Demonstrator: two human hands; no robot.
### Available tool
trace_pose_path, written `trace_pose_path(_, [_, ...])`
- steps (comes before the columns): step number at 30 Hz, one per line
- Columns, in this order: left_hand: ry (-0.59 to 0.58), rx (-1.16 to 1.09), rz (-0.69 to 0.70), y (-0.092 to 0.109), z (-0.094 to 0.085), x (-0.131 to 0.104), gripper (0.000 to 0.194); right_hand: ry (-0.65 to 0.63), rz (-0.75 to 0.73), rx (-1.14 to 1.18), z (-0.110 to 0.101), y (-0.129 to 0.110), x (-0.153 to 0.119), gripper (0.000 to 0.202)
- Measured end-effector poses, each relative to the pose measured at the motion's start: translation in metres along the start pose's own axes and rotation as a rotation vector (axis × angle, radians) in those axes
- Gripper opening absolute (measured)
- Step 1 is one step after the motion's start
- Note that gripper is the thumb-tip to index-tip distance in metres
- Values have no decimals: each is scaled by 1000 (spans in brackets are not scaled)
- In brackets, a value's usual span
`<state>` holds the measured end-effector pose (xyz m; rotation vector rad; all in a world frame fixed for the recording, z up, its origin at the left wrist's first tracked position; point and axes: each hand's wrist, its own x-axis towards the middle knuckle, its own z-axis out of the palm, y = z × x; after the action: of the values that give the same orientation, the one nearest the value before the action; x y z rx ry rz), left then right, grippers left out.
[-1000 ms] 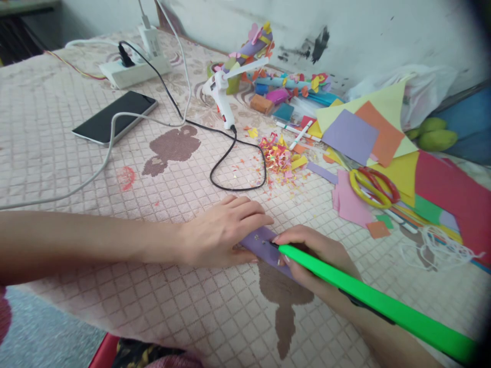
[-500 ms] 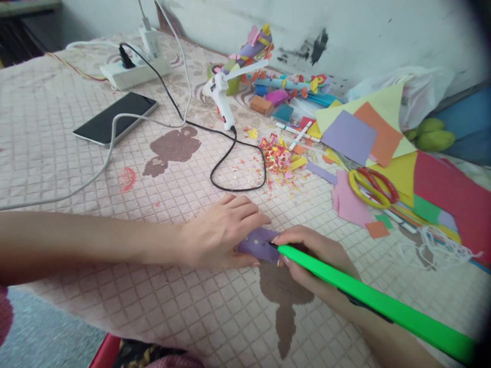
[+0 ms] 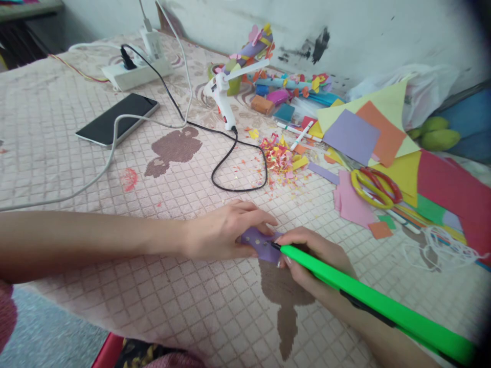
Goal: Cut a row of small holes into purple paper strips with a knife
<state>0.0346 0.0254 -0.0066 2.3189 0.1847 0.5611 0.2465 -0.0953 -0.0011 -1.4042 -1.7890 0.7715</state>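
A small purple paper piece (image 3: 262, 246) with several pale dots lies on the checked tablecloth (image 3: 215, 301). My left hand (image 3: 226, 230) rests over its left end, pressing it between thumb and curved fingers. In my right hand (image 3: 318, 253) a long bright green pen-like tool (image 3: 368, 291) is gripped close to its dark tip, which meets the purple paper near the right end. The fingertips of my right hand are beside that end of the paper.
Beyond my hands lie a black cable loop (image 3: 238, 190), paper scraps (image 3: 279, 156) and a white glue gun (image 3: 222, 99). A phone (image 3: 117, 120) and power strip (image 3: 134, 74) are at the left. Scissors (image 3: 370, 189), coloured papers (image 3: 351, 135) and white string (image 3: 447, 250) are at the right.
The view has shifted slightly. The green tool's dark tip shows more clearly on the purple paper, and my left fingers are a little more curled; both hands keep their holds.
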Motion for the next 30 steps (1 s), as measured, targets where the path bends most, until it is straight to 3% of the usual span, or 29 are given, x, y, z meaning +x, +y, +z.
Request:
trace_pose_path(5, [8,25,-13,2,1,-3,44,16,1,-3,2,3,-1,28])
trace_pose_path(30, [-2,-15,-36,2,-2,-3,36,3,-5,28,1,5,-2,28])
